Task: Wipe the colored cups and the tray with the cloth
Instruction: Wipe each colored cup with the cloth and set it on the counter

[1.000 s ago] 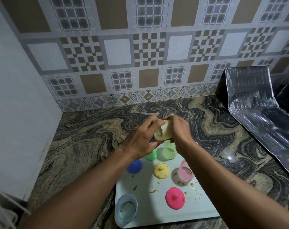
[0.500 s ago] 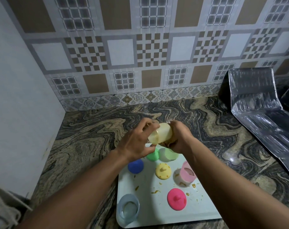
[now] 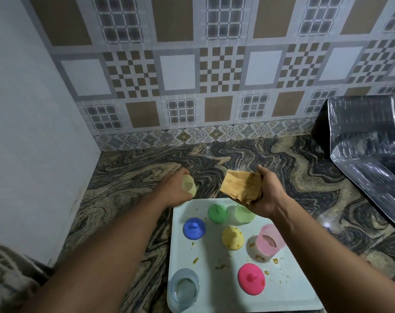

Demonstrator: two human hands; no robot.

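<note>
My left hand (image 3: 174, 188) grips a pale yellow cup (image 3: 189, 185) over the marble counter, just left of the tray's far corner. My right hand (image 3: 266, 195) holds a folded tan cloth (image 3: 240, 185) above the tray's far edge. The white tray (image 3: 214, 288) carries a green cup (image 3: 242, 214), a pink cup (image 3: 270, 242) and a blue-grey cup (image 3: 184, 289). Green (image 3: 217, 213), blue (image 3: 193, 228), yellow (image 3: 232, 237) and pink (image 3: 251, 281) domed lids lie on it too. Brown smears and crumbs dot the tray.
A marble counter (image 3: 135, 177) runs back to a tiled wall. A white panel (image 3: 33, 132) closes off the left side. A crinkled silver sheet (image 3: 368, 159) lies at the right, draped over something dark.
My hands were together with the cloth on the yellow cup. They have parted: the left carried the cup leftward, the right drew the cloth away to the right.
</note>
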